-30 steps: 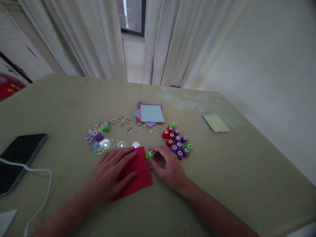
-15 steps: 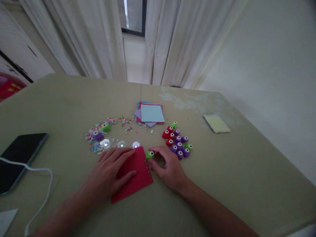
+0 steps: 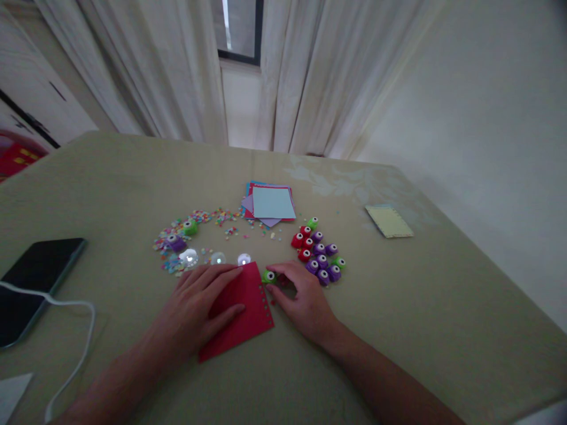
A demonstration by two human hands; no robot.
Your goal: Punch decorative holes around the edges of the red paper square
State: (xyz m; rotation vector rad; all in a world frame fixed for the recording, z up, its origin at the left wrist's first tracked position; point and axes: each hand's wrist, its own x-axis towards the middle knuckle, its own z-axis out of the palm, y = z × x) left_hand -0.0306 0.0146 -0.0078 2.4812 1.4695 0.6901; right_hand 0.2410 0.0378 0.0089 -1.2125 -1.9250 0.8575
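Observation:
My left hand (image 3: 208,301) lies with fingers outstretched on a red card (image 3: 241,330), pressing it to the table. A row of small holes runs along the card's right edge. At that edge, near its upper corner, my right hand (image 3: 305,301) pinches a small green one-eyed craft punch (image 3: 269,276) between thumb and fingers. Part of the punch is hidden by the fingers. A tiny red bit (image 3: 273,302) lies below it, beside the card. Clear round discs (image 3: 244,260) sit just beyond my left hand.
Several red, purple and green one-eyed punches (image 3: 319,249) cluster right of my right hand. Confetti (image 3: 201,216) curves behind the discs, with a purple punch (image 3: 175,242) and a green one. Stacked coloured cards (image 3: 273,203), a yellow card (image 3: 390,222) and a phone (image 3: 39,286) with white cable (image 3: 91,330) surround this.
The green punch and red card have shifted very slightly left. A tiny red bit now shows beside the card's holed edge. My left hand stays in place.

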